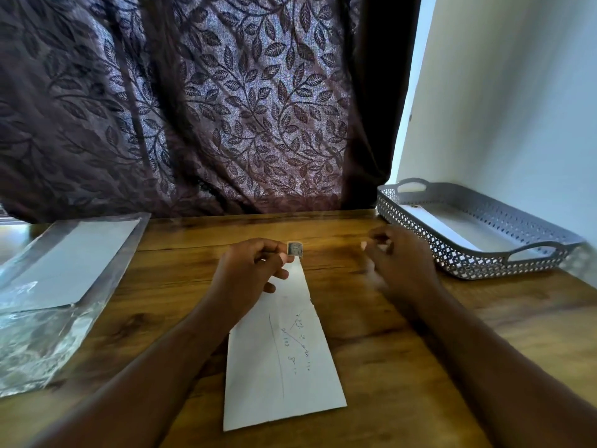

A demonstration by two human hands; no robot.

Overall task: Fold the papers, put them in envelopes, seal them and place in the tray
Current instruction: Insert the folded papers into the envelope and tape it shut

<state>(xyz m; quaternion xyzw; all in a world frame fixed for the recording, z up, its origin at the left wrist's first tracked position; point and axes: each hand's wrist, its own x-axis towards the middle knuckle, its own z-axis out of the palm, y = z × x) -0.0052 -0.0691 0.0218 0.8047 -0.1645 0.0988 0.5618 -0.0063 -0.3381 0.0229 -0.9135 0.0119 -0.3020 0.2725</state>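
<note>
Looks like the seal step. Left hand (248, 273) pinches a small grey square (295, 248) at the far end of the envelope (284, 367), which lies flat mid-way across the desk (403, 350).

Next move, I'd guess: press the square over the flap, then carry the envelope to the tray (468, 263) on the right.

Right hand (397, 260) is blurred with fingers curled, so I can't tell if it grips anything. Can't tell if the square is a sticker or a stamp. The pack (64, 263) is cut off at left.

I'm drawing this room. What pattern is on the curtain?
Leafy vines, dark on shiny purplish-brown. The curtain shows best in the head view.
</note>
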